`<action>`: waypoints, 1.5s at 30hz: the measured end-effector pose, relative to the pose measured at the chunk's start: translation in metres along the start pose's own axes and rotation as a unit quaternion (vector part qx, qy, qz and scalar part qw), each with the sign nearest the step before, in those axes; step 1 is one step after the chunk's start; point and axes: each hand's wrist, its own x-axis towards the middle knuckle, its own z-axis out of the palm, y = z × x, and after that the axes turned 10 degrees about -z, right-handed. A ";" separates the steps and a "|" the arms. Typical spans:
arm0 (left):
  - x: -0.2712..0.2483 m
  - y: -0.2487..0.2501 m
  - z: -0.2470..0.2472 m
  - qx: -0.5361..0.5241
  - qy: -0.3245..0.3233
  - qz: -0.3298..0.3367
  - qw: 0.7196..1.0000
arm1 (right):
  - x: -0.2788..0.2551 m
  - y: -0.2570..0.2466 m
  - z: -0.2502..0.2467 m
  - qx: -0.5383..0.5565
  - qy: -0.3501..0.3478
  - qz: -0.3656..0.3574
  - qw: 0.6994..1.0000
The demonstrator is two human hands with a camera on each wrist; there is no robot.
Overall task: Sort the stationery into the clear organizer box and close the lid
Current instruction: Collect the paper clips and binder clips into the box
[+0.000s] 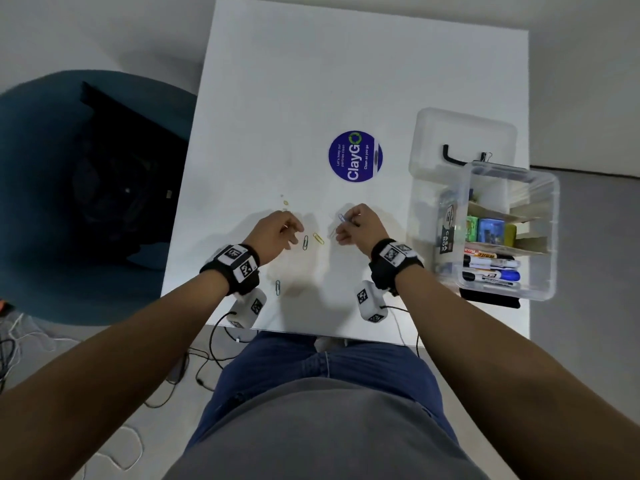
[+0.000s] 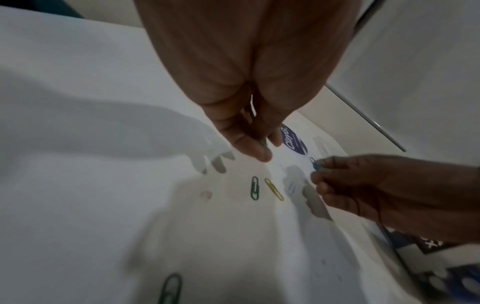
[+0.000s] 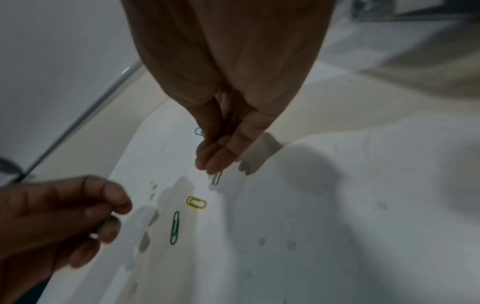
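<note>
- Near the middle of the head view, the right hand (image 1: 358, 225) pinches a blue paper clip (image 1: 342, 218) between thumb and fingers, lifted off the white table (image 1: 311, 81); the thin wire could slip out on the way to the box.
- Left of it, the left hand (image 1: 277, 233) has its fingers curled close together. The left wrist view suggests something small pinched at the tips, but I cannot tell what.
- Between the hands lie a green paper clip (image 1: 305, 242) and a yellow paper clip (image 1: 318, 238), flat on the table and just apart. Flat wire is hard to get under, so a fingertip may push one away instead of lifting it.
- Lower in the frame, near the left wrist, another clip (image 1: 277, 287) is easily missed or brushed off the edge by a forearm.
- At the right edge, the clear organizer box (image 1: 550, 237) stands with its lid (image 1: 464, 133) open behind it and markers (image 1: 491, 268) and erasers (image 1: 488, 230) already inside. A dropped clip could land in the wrong compartment.
- A round purple sticker (image 1: 355, 156) sits beyond the hands, blocking nothing.
</note>
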 end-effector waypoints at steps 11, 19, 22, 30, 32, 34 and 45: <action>-0.038 -0.024 0.015 0.337 -0.009 -0.119 0.934 | 0.001 -0.001 0.000 -0.257 -0.056 -0.056 0.963; -0.046 -0.045 0.041 0.396 -0.022 -0.109 0.911 | 0.014 0.003 0.005 -0.558 -0.173 -0.208 0.784; -0.053 -0.048 0.040 0.393 0.009 -0.080 0.916 | 0.014 0.002 0.008 -0.577 -0.185 -0.174 0.776; -0.056 -0.049 0.017 0.366 0.050 -0.121 0.922 | 0.001 0.003 0.009 -0.335 -0.163 -0.066 0.925; -0.057 -0.047 0.019 0.362 0.031 -0.131 0.922 | -0.006 0.001 0.010 -0.274 -0.152 -0.049 0.948; -0.056 -0.047 0.026 0.363 0.013 -0.134 0.922 | -0.009 0.001 0.012 -0.226 -0.141 -0.026 0.964; -0.040 -0.033 0.033 0.361 -0.005 -0.084 0.929 | -0.006 0.004 0.037 -0.346 -0.088 -0.059 0.932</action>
